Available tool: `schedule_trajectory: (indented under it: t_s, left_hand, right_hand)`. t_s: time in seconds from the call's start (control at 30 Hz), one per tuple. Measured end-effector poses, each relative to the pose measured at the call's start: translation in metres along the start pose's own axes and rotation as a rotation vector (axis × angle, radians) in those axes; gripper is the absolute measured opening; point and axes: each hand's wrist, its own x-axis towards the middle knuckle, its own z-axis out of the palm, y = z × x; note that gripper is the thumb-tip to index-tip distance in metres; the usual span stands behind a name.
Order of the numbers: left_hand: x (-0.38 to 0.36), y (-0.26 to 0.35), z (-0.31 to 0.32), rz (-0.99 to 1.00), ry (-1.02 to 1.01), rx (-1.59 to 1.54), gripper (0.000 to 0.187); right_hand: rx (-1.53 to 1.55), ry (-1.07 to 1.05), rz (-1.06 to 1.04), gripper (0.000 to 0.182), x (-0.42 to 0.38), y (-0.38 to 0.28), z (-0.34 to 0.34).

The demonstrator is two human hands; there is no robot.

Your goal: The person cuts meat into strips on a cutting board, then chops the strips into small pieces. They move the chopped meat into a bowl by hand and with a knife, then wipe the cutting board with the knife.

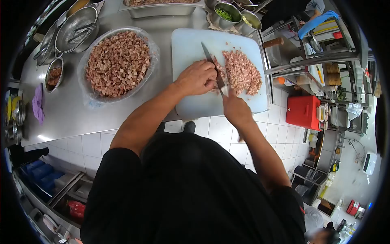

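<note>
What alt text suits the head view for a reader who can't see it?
A knife is in the right hand, left hand beside it, over a pale cutting board with chopped meat. Farther left, a plastic-lined bowl of diced meat stands on a metal table.

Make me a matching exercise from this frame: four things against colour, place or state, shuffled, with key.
Things
1. Knife
2. Cutting board
3. Large bowl
4. Cloth

Descriptions
A. Purple, toward the left of the table
B. Gripped in the right hand
C. Clear plastic around its rim
D. Pale, under the knife

Pairs: 1-B, 2-D, 3-C, 4-A
</note>
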Motion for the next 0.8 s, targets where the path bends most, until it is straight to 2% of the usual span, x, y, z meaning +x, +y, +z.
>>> schedule_trajectory:
  t_s: [0.07, 0.13, 0.17, 0.23, 0.33, 0.43, 0.53, 0.57, 0.63, 0.67, 0.7, 0.73, 0.8]
  left_hand:
    - [0.003, -0.004, -0.004, -0.007, -0.052, -0.01, 0.027]
    - [-0.001, 0.002, -0.003, 0.04, 0.123, -0.025, 0.02]
    - [0.002, 0.003, -0.003, 0.069, 0.221, -0.031, 0.016]
    - [0.002, 0.004, -0.01, 0.07, 0.196, 0.015, 0.019]
    - [0.001, 0.0, -0.009, 0.074, 0.121, 0.022, 0.022]
    - [-0.004, -0.002, -0.002, 0.058, 0.062, -0.013, 0.023]
    - [-0.006, -0.001, -0.005, 0.016, 0.087, -0.059, 0.018]
    - [-0.004, 0.0, -0.006, -0.003, 0.116, -0.077, 0.015]
    - [-0.002, 0.006, -0.014, 0.036, 0.189, -0.036, 0.015]
    - [-0.004, 0.009, -0.015, 0.048, 0.223, -0.02, 0.014]
    - [-0.003, 0.005, -0.015, 0.075, 0.201, -0.011, 0.015]
    - [-0.002, 0.002, -0.013, 0.1, 0.179, -0.003, 0.016]
    - [-0.006, -0.001, -0.008, 0.106, 0.129, -0.002, 0.017]
  right_hand:
    - [0.032, 0.087, -0.054, 0.032, 0.025, -0.004, 0.008]
    - [-0.009, 0.137, -0.132, 0.032, 0.042, 0.001, 0.005]
    - [0.014, 0.043, -0.103, 0.03, 0.047, -0.004, -0.016]
    - [0.013, -0.16, -0.118, 0.031, 0.033, 0.0, -0.044]
    - [-0.052, -0.15, 0.051, 0.034, -0.011, -0.012, -0.044]
    - [0.033, 0.065, -0.001, 0.03, 0.008, -0.005, 0.014]
    - [-0.017, 0.14, -0.138, 0.027, 0.041, -0.006, 0.005]
    - [0.05, 0.07, -0.142, 0.027, 0.046, -0.009, -0.013]
    - [0.09, -0.173, -0.013, 0.028, 0.021, -0.028, -0.066]
    - [0.108, -0.302, 0.054, 0.029, 0.008, -0.032, -0.077]
    - [-0.011, -0.378, 0.057, 0.03, 0.003, -0.023, -0.065]
    - [-0.056, -0.208, 0.053, 0.031, -0.008, -0.014, -0.044]
    - [-0.001, -0.047, 0.048, 0.031, -0.006, -0.015, -0.008]
